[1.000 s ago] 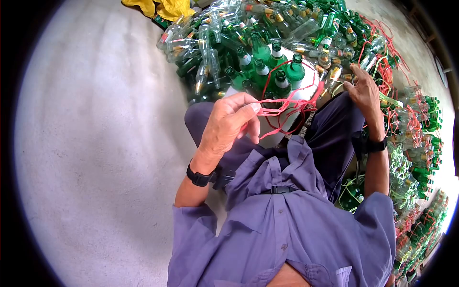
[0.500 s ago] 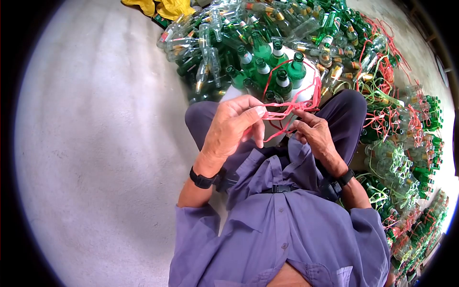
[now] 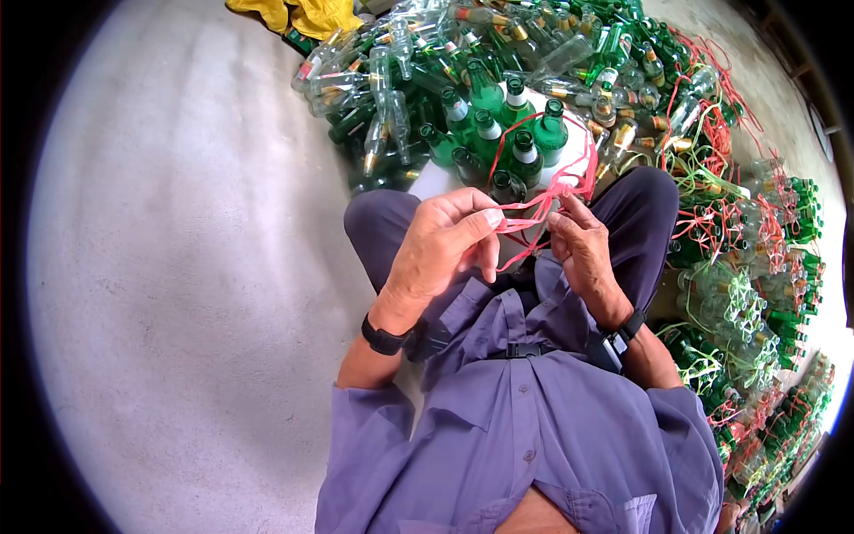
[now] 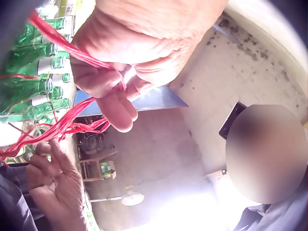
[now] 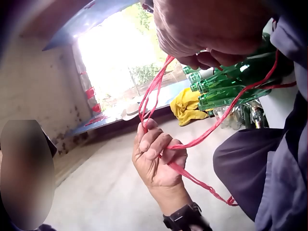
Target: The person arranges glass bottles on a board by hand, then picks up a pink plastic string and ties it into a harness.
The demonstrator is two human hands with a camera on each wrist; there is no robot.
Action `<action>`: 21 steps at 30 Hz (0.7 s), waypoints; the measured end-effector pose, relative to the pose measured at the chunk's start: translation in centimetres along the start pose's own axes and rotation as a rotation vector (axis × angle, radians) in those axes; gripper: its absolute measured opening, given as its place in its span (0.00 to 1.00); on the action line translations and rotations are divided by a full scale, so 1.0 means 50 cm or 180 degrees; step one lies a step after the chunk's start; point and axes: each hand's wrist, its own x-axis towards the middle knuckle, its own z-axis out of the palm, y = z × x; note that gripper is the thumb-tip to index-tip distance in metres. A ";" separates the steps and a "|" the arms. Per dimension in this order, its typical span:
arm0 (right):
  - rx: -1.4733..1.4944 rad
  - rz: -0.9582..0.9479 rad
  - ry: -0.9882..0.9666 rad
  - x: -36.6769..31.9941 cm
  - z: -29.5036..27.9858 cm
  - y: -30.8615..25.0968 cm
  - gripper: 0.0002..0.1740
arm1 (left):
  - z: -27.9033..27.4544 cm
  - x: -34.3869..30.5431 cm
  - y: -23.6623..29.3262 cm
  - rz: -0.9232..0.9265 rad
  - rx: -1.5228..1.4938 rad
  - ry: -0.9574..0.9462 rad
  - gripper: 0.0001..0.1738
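Note:
Red plastic string (image 3: 541, 210) in several strands stretches between the two hands above the lap. My left hand (image 3: 442, 240) pinches one end of the loop between thumb and fingers, and a strand (image 5: 255, 85) also runs through its curled fingers in the right wrist view. At the other end, where the strands bunch together, my right hand (image 3: 584, 254) holds the string at its thumb and fingertips. Several green bottles (image 3: 525, 160) stand upright in a cluster just beyond the hands, on a white surface (image 3: 433, 182). A red strand loops around part of this cluster.
Loose clear and green bottles (image 3: 378, 67) lie piled behind the cluster. Tied bundles of bottles (image 3: 747, 303) with red and green string stand along the right. A yellow cloth or bag (image 3: 325, 16) lies at the far left, beyond the concrete floor (image 3: 187, 267).
My right hand has come in from the far right to the bunched string and holds it now. The left hand has kept its pinch and shifted slightly right and down.

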 end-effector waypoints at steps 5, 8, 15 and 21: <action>0.0737 0.0076 -0.0180 0.013 0.002 -0.002 0.33 | -0.001 0.000 -0.004 -0.0113 -0.0180 -0.0009 0.09; 0.1061 0.0190 -0.0262 0.021 -0.007 0.001 0.19 | -0.008 0.004 -0.014 -0.0100 -0.0316 -0.0034 0.09; 0.1493 0.0443 -0.0184 0.025 -0.016 -0.002 0.19 | -0.007 0.007 -0.019 -0.0146 -0.0388 -0.0053 0.09; 0.0853 0.0503 -0.0714 0.019 -0.013 -0.001 0.13 | -0.004 0.014 -0.021 -0.0064 -0.0430 0.0036 0.10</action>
